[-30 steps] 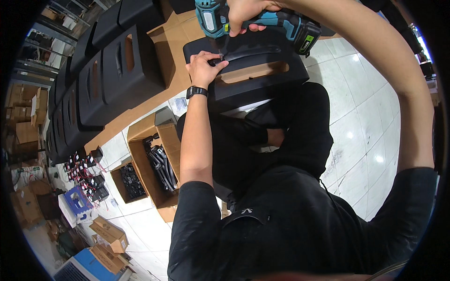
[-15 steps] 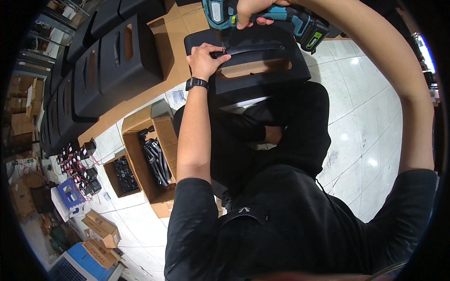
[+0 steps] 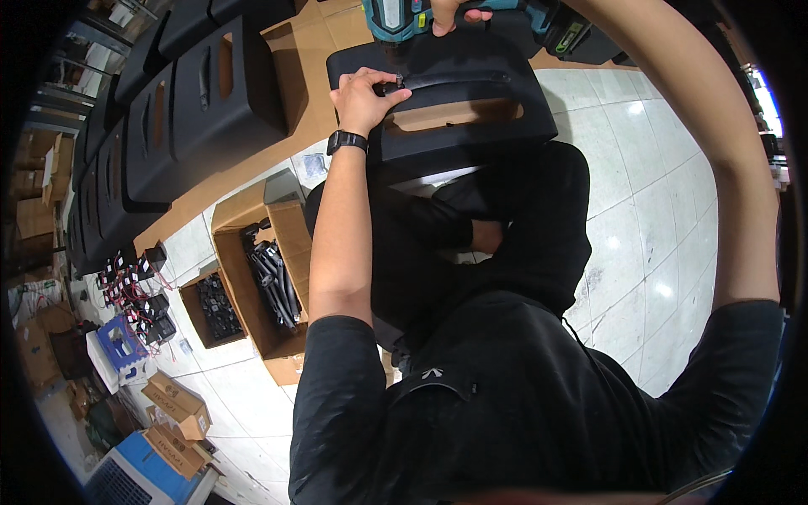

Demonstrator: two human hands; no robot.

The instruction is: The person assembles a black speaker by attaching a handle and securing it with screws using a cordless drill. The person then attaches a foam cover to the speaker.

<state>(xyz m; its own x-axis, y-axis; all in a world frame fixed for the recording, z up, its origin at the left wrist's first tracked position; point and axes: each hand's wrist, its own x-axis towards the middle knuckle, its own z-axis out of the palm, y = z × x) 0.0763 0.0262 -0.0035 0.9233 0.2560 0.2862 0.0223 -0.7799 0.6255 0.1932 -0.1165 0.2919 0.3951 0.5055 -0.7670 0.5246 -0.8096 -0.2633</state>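
Note:
A black box-shaped cabinet (image 3: 471,139) with a long rounded slot lies in front of my crossed legs. Along its top runs a black strap handle (image 3: 459,78). My left hand (image 3: 362,101), with a watch on the wrist, pinches a small black piece at the handle's left end between thumb and fingers. A teal and black cordless drill (image 3: 396,18) is gripped by my right hand (image 3: 448,15), partly cut off by the upper edge. Its dark chuck points down just above my left fingertips. Whether the bit touches a screw there is too small to tell.
More black cabinets (image 3: 189,109) stand in rows on cardboard at the left. Beside my left knee are an open carton (image 3: 227,244) of black strap handles and a smaller box (image 3: 195,316) of small black parts. Wired black blocks (image 3: 139,290) lie farther left on the tiled floor.
The drill and my right hand have moved up toward the picture's upper edge, away from the handle's end. My left hand keeps its pinch there. The whole view has shifted slightly.

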